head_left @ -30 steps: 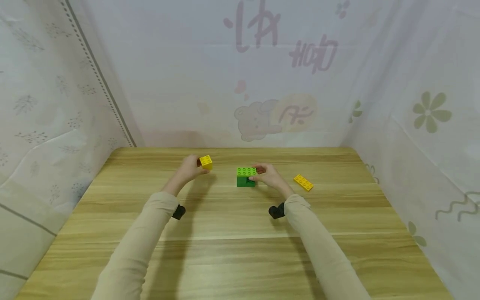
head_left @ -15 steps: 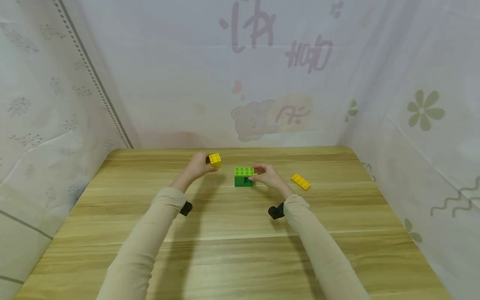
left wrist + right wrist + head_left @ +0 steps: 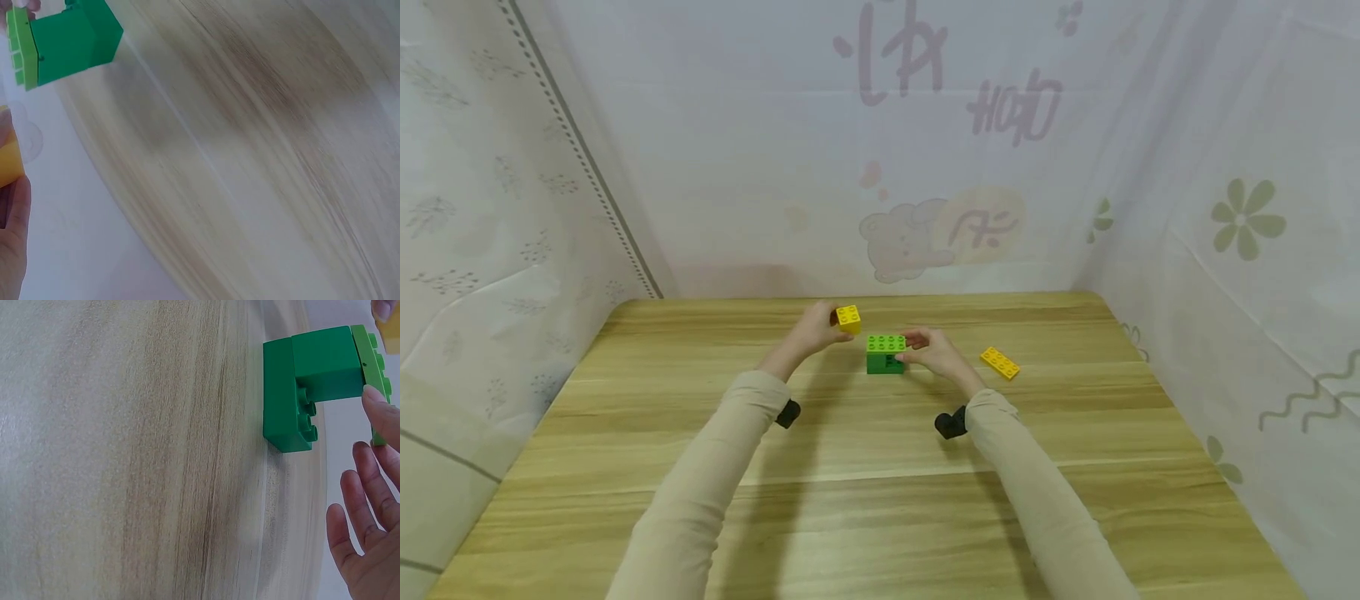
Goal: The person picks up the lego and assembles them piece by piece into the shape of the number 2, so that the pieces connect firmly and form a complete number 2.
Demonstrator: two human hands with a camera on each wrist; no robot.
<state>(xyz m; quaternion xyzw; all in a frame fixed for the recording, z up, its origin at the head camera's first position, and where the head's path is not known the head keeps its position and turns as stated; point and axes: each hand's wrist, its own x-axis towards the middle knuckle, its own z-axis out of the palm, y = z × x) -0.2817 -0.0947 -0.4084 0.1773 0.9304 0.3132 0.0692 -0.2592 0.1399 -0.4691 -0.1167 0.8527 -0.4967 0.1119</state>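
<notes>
My left hand (image 3: 814,330) pinches a yellow toy brick (image 3: 848,320) with studs on top, raised over the table left of a green block stack. Dark green bricks (image 3: 325,359) form the stack's lower part, leaving a gap under one end of the light green plate (image 3: 886,342) on top. At that overhanging right end, my right hand (image 3: 936,353) grips the plate between thumb and index finger; its other fingers are spread loosely in the right wrist view. The left wrist view catches only part of the yellow brick (image 3: 10,159) at its left edge.
A flat yellow studded plate (image 3: 1000,363) lies on the wooden table (image 3: 880,517), right of the right hand. Printed cloth (image 3: 760,167) hangs behind the table's far edge and along both sides. A black wrist device (image 3: 952,423) shows under the right sleeve.
My left hand has carried the yellow brick rightward, closer to the green stack. The right hand keeps its hold on the stack's end, and the view has shifted slightly.
</notes>
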